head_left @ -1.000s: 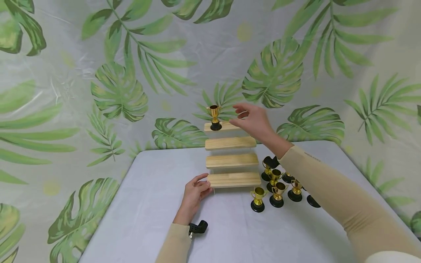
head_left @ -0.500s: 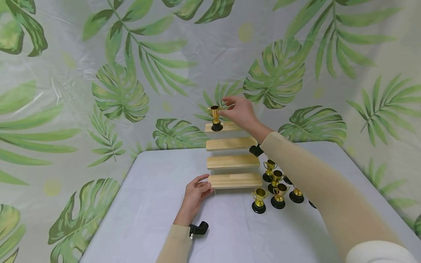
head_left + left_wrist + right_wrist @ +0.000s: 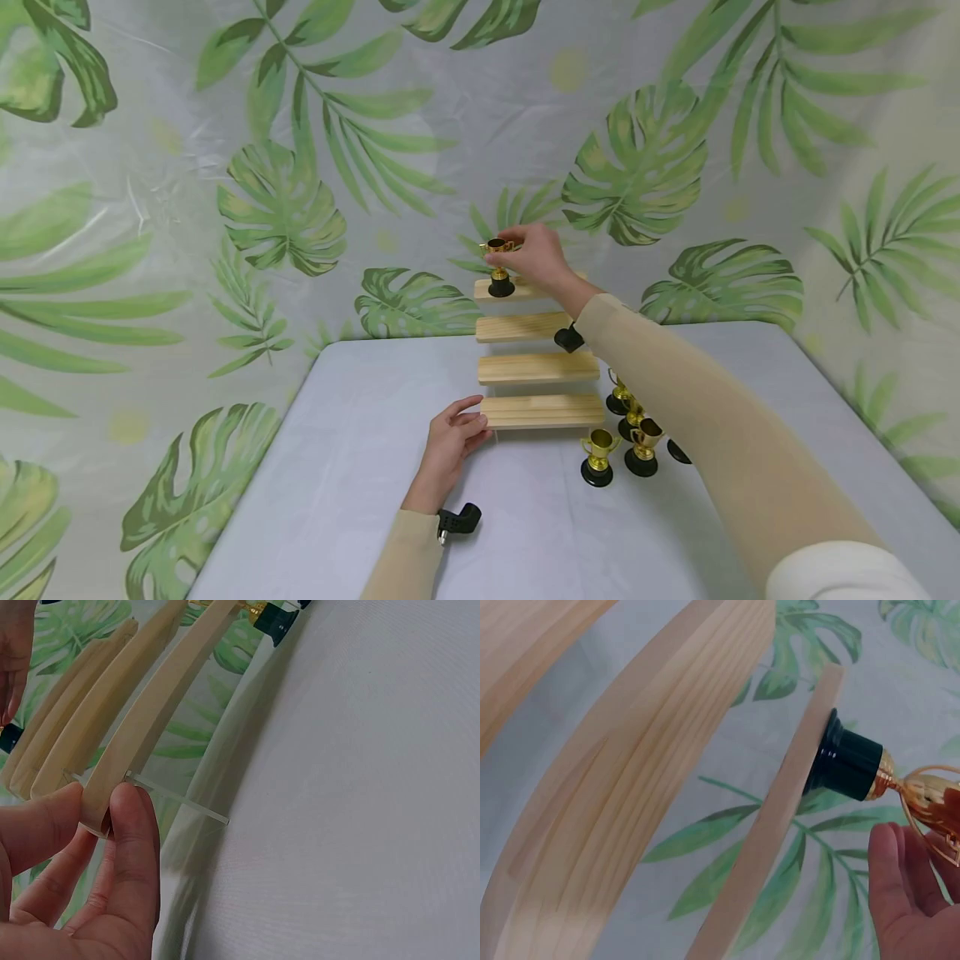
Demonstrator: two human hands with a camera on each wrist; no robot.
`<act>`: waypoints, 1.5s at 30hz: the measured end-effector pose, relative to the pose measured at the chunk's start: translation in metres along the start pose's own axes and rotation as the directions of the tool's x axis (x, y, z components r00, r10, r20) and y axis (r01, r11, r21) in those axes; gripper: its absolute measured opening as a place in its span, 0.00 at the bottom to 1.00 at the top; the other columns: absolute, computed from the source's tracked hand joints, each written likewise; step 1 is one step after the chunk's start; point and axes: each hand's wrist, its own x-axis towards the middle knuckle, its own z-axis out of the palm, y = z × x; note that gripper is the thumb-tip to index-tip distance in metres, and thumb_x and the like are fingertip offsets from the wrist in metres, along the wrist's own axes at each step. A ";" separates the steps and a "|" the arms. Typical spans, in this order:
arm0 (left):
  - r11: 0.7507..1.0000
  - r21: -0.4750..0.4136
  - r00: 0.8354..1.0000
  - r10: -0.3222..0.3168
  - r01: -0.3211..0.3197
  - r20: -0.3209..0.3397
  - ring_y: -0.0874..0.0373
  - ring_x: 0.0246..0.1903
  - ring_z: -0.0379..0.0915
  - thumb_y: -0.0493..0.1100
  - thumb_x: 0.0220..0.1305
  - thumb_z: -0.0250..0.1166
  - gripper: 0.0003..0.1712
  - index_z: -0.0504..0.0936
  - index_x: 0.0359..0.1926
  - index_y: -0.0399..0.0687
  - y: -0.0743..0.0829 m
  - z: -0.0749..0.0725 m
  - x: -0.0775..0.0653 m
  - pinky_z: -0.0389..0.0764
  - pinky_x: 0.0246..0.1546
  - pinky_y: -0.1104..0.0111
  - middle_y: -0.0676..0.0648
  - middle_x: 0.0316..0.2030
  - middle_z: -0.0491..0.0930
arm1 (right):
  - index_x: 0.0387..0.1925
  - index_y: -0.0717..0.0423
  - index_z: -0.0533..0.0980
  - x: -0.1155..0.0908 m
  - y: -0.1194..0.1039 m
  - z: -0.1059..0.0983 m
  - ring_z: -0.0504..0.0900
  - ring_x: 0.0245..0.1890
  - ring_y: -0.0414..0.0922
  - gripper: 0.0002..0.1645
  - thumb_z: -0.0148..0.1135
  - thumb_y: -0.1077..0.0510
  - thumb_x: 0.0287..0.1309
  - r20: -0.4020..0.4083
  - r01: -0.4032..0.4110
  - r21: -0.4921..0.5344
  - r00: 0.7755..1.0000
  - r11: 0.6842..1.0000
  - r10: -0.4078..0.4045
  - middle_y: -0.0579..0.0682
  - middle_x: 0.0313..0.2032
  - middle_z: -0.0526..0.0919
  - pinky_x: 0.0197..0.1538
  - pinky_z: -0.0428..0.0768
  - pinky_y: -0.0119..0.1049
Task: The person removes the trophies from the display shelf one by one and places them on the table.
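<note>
A small gold trophy cup (image 3: 501, 286) with a black base stands upright at the left end of the top board of a stepped wooden rack (image 3: 540, 367). My right hand (image 3: 536, 252) pinches its cup from the right, thumb in front and fingers behind. The right wrist view shows the trophy's base (image 3: 847, 761) flat against the board (image 3: 780, 802), with fingertips (image 3: 885, 844) at its handle. Low on the rack, my left hand (image 3: 444, 450) grips the left end of the bottom board (image 3: 154, 712) between thumb and fingers, next to a clear support strip (image 3: 180, 799).
Several more trophies (image 3: 597, 458) stand on the white-covered table (image 3: 360, 417) to the right of the rack, partly hidden by my right sleeve (image 3: 675, 417). A leaf-patterned curtain (image 3: 420, 183) hangs behind the table. Black cameras (image 3: 459, 521) sit on both wrists.
My right hand has moved left along the top board, from apart from the trophy to pinching its cup. My left hand keeps its grip on the bottom board.
</note>
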 end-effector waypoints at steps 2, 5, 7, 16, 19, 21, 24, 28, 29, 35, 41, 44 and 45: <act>1.000 0.001 1.000 0.001 -0.001 0.002 0.51 0.41 0.83 0.30 0.65 0.67 0.29 0.73 0.66 0.36 0.000 0.001 0.000 0.86 0.44 0.65 0.37 0.45 0.82 | 0.61 0.54 0.79 0.001 0.000 0.001 0.79 0.48 0.47 0.33 0.76 0.46 0.56 -0.009 -0.019 0.003 1.000 1.000 0.019 0.51 0.50 0.83 0.47 0.83 0.42; 1.000 0.000 1.000 -0.002 0.002 0.002 0.48 0.43 0.83 0.30 0.65 0.67 0.29 0.73 0.66 0.36 0.000 0.002 0.000 0.86 0.45 0.65 0.36 0.45 0.82 | 0.59 0.56 0.80 0.001 0.000 0.002 0.80 0.45 0.47 0.32 0.76 0.47 0.56 -0.020 -0.044 -0.001 0.999 0.999 0.044 0.52 0.47 0.84 0.45 0.83 0.42; 1.000 0.000 1.000 -0.003 0.003 0.002 0.46 0.44 0.83 0.30 0.65 0.67 0.28 0.73 0.66 0.35 -0.001 0.002 0.000 0.86 0.45 0.64 0.35 0.46 0.82 | 0.58 0.57 0.80 0.001 0.000 0.002 0.80 0.44 0.48 0.31 0.76 0.48 0.57 -0.023 -0.058 -0.010 0.998 0.998 0.057 0.52 0.46 0.84 0.45 0.83 0.42; 1.000 -0.006 1.000 -0.007 0.007 -0.008 0.47 0.43 0.83 0.29 0.66 0.65 0.28 0.73 0.66 0.35 0.000 0.001 0.000 0.86 0.44 0.65 0.33 0.47 0.81 | 0.55 0.60 0.82 0.002 0.001 0.002 0.81 0.39 0.47 0.28 0.75 0.49 0.58 -0.021 -0.009 -0.051 1.000 0.999 0.008 0.53 0.43 0.84 0.40 0.84 0.41; 1.000 -0.006 1.000 -0.008 0.007 -0.008 0.48 0.42 0.83 0.29 0.66 0.65 0.28 0.73 0.66 0.35 0.000 0.002 0.000 0.86 0.44 0.65 0.33 0.48 0.81 | 0.55 0.60 0.82 0.002 0.002 0.001 0.81 0.39 0.46 0.27 0.74 0.49 0.58 -0.021 -0.003 -0.067 1.000 0.998 0.002 0.53 0.44 0.84 0.39 0.84 0.40; 1.000 -0.006 1.000 -0.008 0.008 -0.005 0.48 0.42 0.83 0.29 0.67 0.65 0.28 0.73 0.66 0.35 0.000 0.003 0.000 0.86 0.44 0.65 0.32 0.48 0.80 | 0.55 0.59 0.82 0.000 0.002 -0.001 0.82 0.38 0.45 0.27 0.74 0.49 0.59 -0.021 -0.009 -0.072 1.000 0.997 0.008 0.53 0.43 0.84 0.39 0.85 0.40; 1.000 -0.005 1.000 -0.007 0.007 -0.001 0.47 0.43 0.83 0.29 0.67 0.65 0.28 0.73 0.66 0.34 0.001 0.003 0.000 0.86 0.44 0.65 0.32 0.48 0.80 | 0.56 0.59 0.82 -0.001 0.000 -0.005 0.82 0.38 0.45 0.27 0.74 0.49 0.59 -0.023 -0.011 -0.085 1.000 0.996 0.009 0.53 0.43 0.85 0.38 0.85 0.40; 1.000 0.001 1.000 -0.007 0.007 -0.005 0.49 0.42 0.83 0.29 0.66 0.66 0.28 0.73 0.66 0.35 0.002 0.003 -0.001 0.86 0.44 0.65 0.34 0.46 0.81 | 0.57 0.59 0.81 -0.003 -0.004 -0.011 0.81 0.37 0.46 0.29 0.73 0.47 0.59 -0.029 0.014 -0.116 0.999 0.993 -0.017 0.53 0.42 0.85 0.39 0.84 0.41; 1.000 0.002 1.000 -0.005 0.005 -0.006 0.49 0.42 0.83 0.29 0.66 0.66 0.28 0.74 0.66 0.35 0.002 0.002 -0.001 0.86 0.44 0.65 0.35 0.46 0.81 | 0.57 0.59 0.81 -0.004 -0.005 -0.012 0.81 0.37 0.46 0.29 0.73 0.47 0.59 -0.031 0.024 -0.120 0.999 0.992 -0.028 0.53 0.42 0.85 0.38 0.83 0.41; 1.000 -0.007 1.000 -0.003 0.002 -0.020 0.49 0.42 0.83 0.29 0.65 0.67 0.27 0.75 0.65 0.36 0.002 0.002 0.000 0.86 0.44 0.65 0.35 0.46 0.82 | 0.55 0.58 0.82 -0.012 -0.013 -0.024 0.80 0.34 0.46 0.27 0.73 0.46 0.60 -0.026 0.055 -0.132 0.998 0.990 -0.059 0.51 0.39 0.85 0.35 0.81 0.41; 1.000 -0.005 1.000 -0.008 0.008 -0.025 0.50 0.41 0.83 0.29 0.65 0.67 0.27 0.76 0.65 0.37 0.001 0.002 0.000 0.86 0.44 0.64 0.36 0.45 0.82 | 0.53 0.56 0.83 -0.026 -0.020 -0.037 0.80 0.35 0.46 0.25 0.72 0.46 0.60 -0.012 0.077 -0.168 0.997 0.983 -0.080 0.50 0.38 0.85 0.36 0.79 0.42; 1.000 0.001 1.000 -0.011 0.011 -0.022 0.51 0.40 0.83 0.29 0.65 0.67 0.27 0.75 0.65 0.37 0.002 0.002 -0.001 0.86 0.44 0.64 0.36 0.45 0.82 | 0.54 0.56 0.83 -0.033 -0.023 -0.044 0.79 0.35 0.46 0.25 0.72 0.46 0.60 -0.009 0.085 -0.178 0.996 0.980 -0.089 0.50 0.39 0.84 0.37 0.79 0.42; 1.000 0.003 1.000 -0.011 0.011 -0.024 0.51 0.40 0.83 0.29 0.65 0.67 0.27 0.76 0.65 0.37 0.002 0.003 -0.001 0.86 0.44 0.65 0.37 0.45 0.82 | 0.54 0.56 0.83 -0.036 -0.024 -0.046 0.79 0.35 0.46 0.25 0.72 0.46 0.60 -0.012 0.090 -0.179 0.996 0.980 -0.094 0.50 0.39 0.84 0.37 0.79 0.42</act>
